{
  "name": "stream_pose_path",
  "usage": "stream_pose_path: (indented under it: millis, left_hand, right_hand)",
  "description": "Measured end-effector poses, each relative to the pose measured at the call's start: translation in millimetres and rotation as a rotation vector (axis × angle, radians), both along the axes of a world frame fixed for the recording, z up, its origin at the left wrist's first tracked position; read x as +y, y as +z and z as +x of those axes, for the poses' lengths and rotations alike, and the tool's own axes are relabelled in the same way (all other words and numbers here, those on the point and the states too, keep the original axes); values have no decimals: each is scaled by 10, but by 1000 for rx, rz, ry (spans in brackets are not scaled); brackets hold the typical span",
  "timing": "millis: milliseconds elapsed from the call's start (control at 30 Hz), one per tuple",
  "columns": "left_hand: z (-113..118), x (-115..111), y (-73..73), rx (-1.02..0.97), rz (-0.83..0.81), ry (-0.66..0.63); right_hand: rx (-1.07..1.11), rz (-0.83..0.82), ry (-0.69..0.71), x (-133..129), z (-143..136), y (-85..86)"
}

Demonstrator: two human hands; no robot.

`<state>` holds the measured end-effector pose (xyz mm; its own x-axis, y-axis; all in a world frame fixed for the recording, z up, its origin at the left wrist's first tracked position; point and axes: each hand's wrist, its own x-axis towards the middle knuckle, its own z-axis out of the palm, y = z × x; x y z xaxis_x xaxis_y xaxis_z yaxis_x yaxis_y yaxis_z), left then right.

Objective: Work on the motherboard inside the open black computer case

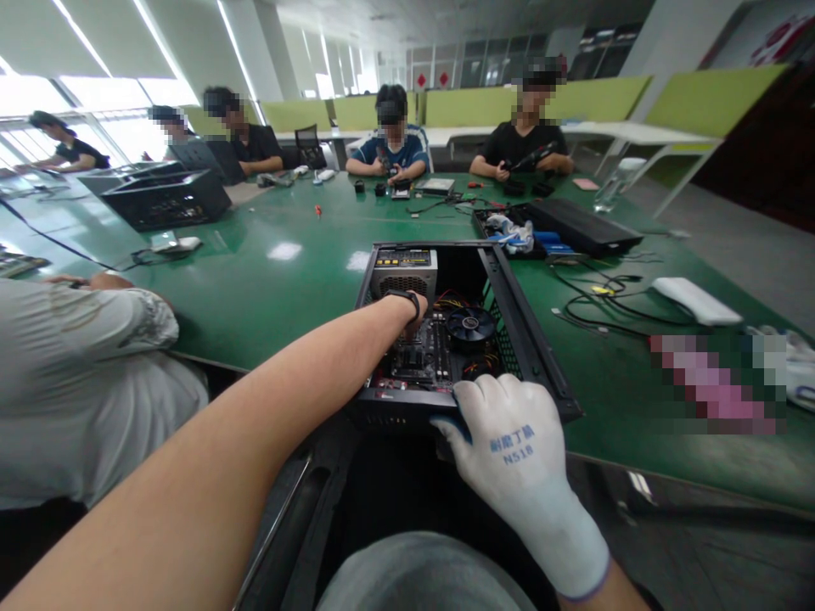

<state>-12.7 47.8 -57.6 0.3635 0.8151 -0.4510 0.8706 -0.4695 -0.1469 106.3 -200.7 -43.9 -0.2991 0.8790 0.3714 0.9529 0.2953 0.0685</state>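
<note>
A black computer case (535, 339) lies with its side off at the table's near edge. Inside it are a power supply (407, 270), a motherboard (413, 361) and a round black fan (470, 325). My left hand (418, 316), bare and with a dark band at the wrist, reaches down into the case beside the power supply. Its fingers are mostly hidden, so what they touch cannot be seen. My right hand (513, 437), in a white work glove, is wrapped round the case's near edge, thumb below and fingers over the rim.
The green table (306, 280) carries a black tray of gloves (509, 233), loose cables (598, 293), a white box-shaped object (696, 300) and a clear bottle (617, 185). Another case (169, 199) stands at the left. A co-worker's grey sleeve (95, 339) is close on my left; several people sit beyond.
</note>
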Motion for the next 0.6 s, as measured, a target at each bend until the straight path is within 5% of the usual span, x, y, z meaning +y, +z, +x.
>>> stream_pose_path:
  millis: [233,600]
  left_hand:
    - [1,-32,-19,94,17,-70]
    - [-12,-131,71,-16,-35,24]
  right_hand:
    - [-11,8,-1,-3,4,11]
    - [-16,6,-3,6,3,-5]
